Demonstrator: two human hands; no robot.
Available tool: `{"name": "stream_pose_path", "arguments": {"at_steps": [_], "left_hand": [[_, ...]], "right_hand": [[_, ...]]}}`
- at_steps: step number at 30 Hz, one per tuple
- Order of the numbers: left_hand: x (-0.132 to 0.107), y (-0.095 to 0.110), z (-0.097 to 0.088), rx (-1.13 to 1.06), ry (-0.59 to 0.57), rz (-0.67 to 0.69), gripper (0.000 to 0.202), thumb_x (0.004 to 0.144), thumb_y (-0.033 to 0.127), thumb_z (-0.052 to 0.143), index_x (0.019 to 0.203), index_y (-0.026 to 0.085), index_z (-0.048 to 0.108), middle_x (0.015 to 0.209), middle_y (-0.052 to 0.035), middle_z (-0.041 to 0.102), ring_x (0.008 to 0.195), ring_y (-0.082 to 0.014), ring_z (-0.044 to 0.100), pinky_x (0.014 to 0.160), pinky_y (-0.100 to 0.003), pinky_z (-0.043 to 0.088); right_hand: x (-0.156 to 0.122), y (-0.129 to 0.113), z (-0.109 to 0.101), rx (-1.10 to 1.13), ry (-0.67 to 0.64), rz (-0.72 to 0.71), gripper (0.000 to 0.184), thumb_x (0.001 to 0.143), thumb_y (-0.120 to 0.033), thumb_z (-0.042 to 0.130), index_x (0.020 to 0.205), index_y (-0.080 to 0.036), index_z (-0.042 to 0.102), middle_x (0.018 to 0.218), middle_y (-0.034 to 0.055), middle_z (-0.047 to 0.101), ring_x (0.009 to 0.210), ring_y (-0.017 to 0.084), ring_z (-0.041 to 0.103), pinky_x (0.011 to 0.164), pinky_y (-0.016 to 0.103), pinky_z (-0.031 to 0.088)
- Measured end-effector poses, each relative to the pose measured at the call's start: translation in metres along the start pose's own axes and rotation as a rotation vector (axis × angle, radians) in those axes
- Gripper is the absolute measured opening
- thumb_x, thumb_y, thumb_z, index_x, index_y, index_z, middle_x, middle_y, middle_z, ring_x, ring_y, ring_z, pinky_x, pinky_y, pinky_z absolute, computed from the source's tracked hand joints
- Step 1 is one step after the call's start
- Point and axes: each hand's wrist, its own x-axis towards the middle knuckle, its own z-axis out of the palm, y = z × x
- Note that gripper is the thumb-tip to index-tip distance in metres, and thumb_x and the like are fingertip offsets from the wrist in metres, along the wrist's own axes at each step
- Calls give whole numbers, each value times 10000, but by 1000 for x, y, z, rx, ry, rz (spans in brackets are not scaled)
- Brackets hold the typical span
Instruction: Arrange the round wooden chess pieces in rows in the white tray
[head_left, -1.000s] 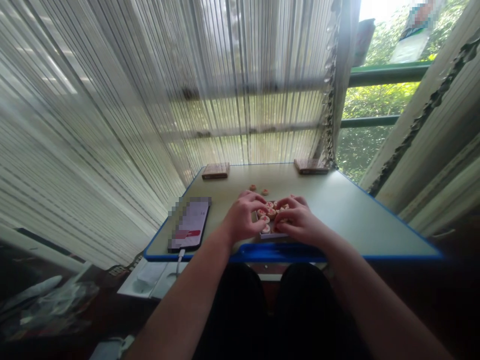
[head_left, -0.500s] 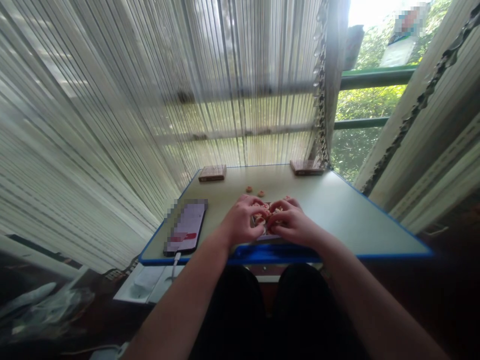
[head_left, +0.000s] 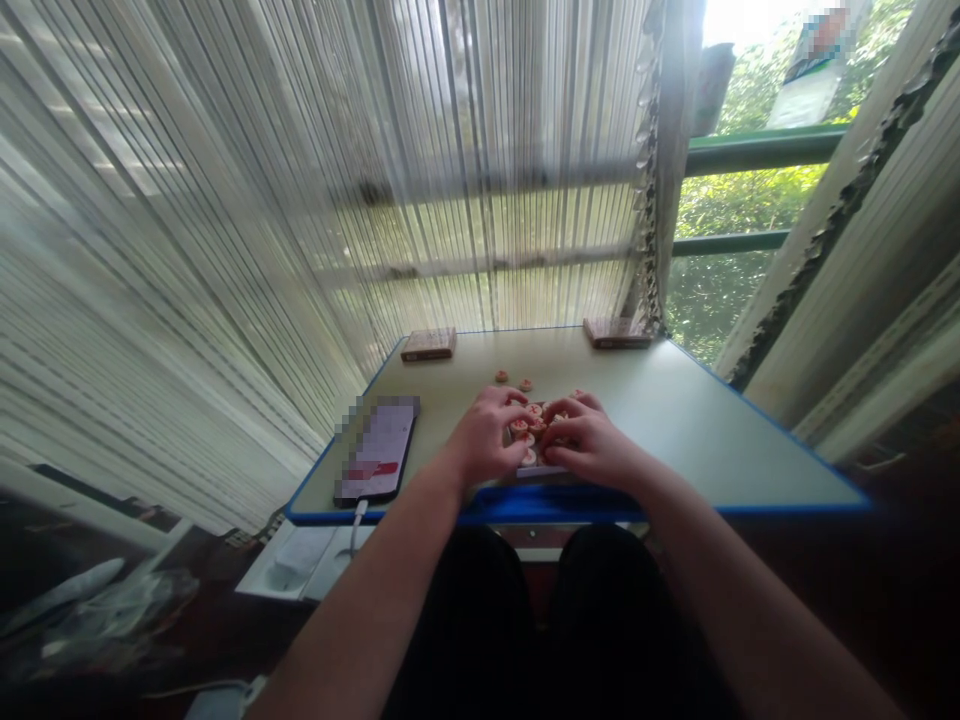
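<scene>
Several round xiangqi pieces [head_left: 536, 424] with red markings lie heaped in a shallow box [head_left: 534, 472] at the table's near edge. My left hand [head_left: 489, 432] curves round the heap's left side, fingers apart, the tips touching or just over the pieces. From the right, my right hand [head_left: 589, 438] rests on the heap with bent, spread fingers; its fingertips are partly hidden among the pieces. Two loose pieces [head_left: 502, 377] lie beyond the box, and another piece [head_left: 579, 394] shows behind my right hand.
The pale table [head_left: 720, 440] has a blue rim. A phone [head_left: 381, 450] with a charging cable [head_left: 358, 520] lies on the left. Flat brown boxes stand at the back left [head_left: 428, 344] and back right [head_left: 616, 334]. A string curtain [head_left: 480, 150] hangs behind.
Both hands have stayed over the heap with small finger movements. My fingers are slightly more spread, and more pieces show between them. The whole view has shifted a little.
</scene>
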Motion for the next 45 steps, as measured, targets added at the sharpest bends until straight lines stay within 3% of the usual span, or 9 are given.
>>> {"name": "stream_pose_path", "arguments": {"at_steps": [12, 17, 19, 23, 27, 30, 33, 38, 45], "left_hand": [[1, 3, -2, -7, -25, 33, 209, 677, 156, 593, 866, 192, 674, 1051, -56, 568, 1034, -216, 466, 934, -373, 392], [0, 1, -4, 27, 41, 7, 225, 702, 173, 575, 909, 186, 663, 1051, -63, 569, 1033, -217, 466, 933, -385, 389], [1, -2, -3, 70, 84, -21, 195, 724, 162, 542, 872, 178, 668, 1012, -65, 581, 1010, -209, 477, 923, -375, 397], [19, -16, -2, 216, 138, -137, 236, 756, 135, 477, 894, 167, 666, 960, -71, 615, 971, -209, 505, 911, -368, 412], [54, -36, -5, 321, -55, -303, 302, 772, 135, 462, 1006, 150, 653, 966, -103, 645, 939, -225, 558, 878, -364, 438], [75, -52, -2, 335, -121, -385, 320, 792, 155, 463, 1057, 153, 641, 1019, -121, 637, 960, -223, 575, 878, -354, 441], [81, -68, 7, 297, -97, -373, 317, 798, 152, 457, 1051, 169, 647, 1046, -106, 632, 976, -198, 574, 890, -328, 438], [75, -89, 21, 241, -120, -360, 255, 807, 195, 466, 947, 170, 678, 972, -88, 653, 906, -182, 599, 860, -312, 459], [78, -85, 24, 168, -70, -376, 275, 778, 169, 489, 1008, 152, 640, 977, -89, 662, 873, -199, 618, 819, -312, 484]], "right_hand": [[1, 0, -1, 18, -20, -21, 133, 742, -302, 586, 724, -246, 706, 954, 35, 603, 931, 209, 464, 946, 430, 256], [1, 4, -5, 47, 233, 11, 266, 738, -275, 570, 986, -220, 650, 992, 61, 592, 947, 212, 487, 870, 365, 373], [8, 9, -10, 82, 293, 79, 253, 756, -270, 535, 977, -211, 644, 942, 60, 600, 909, 202, 521, 809, 335, 416], [37, 25, -21, 68, 144, 211, 203, 745, -236, 515, 870, -211, 674, 903, 46, 627, 739, 155, 570, 671, 272, 453], [78, 45, -17, -62, -49, 235, 212, 716, -207, 549, 869, -223, 694, 882, 37, 664, 727, 162, 588, 677, 269, 452], [99, 57, -6, -99, -134, 203, 234, 719, -314, 589, 906, -223, 697, 884, 54, 662, 748, 180, 596, 694, 285, 455], [104, 68, 4, -67, -128, 177, 261, 738, -415, 577, 865, -226, 704, 905, 56, 652, 751, 172, 598, 698, 275, 453], [100, 80, 6, -40, -73, 179, 206, 740, -393, 585, 780, -221, 692, 859, 43, 649, 729, 158, 592, 674, 255, 448], [104, 82, 8, -67, -54, 148, 164, 731, -331, 575, 791, -219, 679, 834, 40, 660, 729, 172, 582, 664, 271, 442]]}}
